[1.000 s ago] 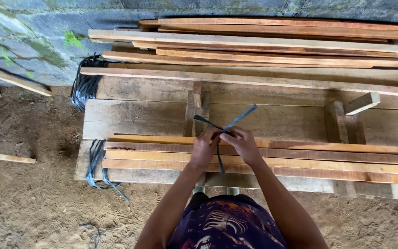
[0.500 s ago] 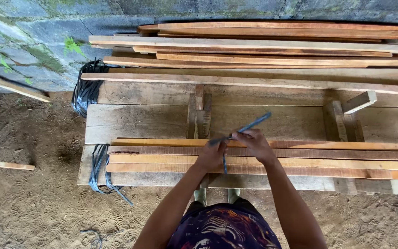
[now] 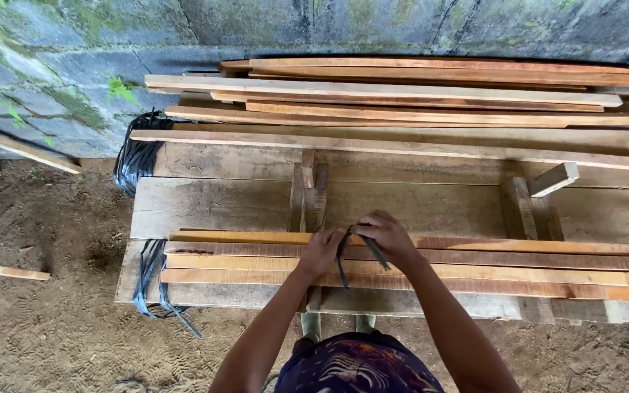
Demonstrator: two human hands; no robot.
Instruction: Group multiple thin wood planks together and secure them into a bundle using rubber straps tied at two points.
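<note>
My left hand and my right hand meet over a bundle of long wooden slats lying across a plank workbench. Both hands grip a dark plastic strap that loops around the slats. One strap end runs down over the slats between my hands, another short end pokes out under my right palm. My fingers are closed tight on the strap.
More long slats are stacked at the back of the bench against a mossy block wall. A coil of dark strap hangs at the bench's left end, loose strap dangles lower. Two upright wooden blocks stand on the bench. Dirt floor lies around.
The long strap end that stuck up and to the right has been drawn down. Both hands have closed together over the slats, with the strap tucked between them.
</note>
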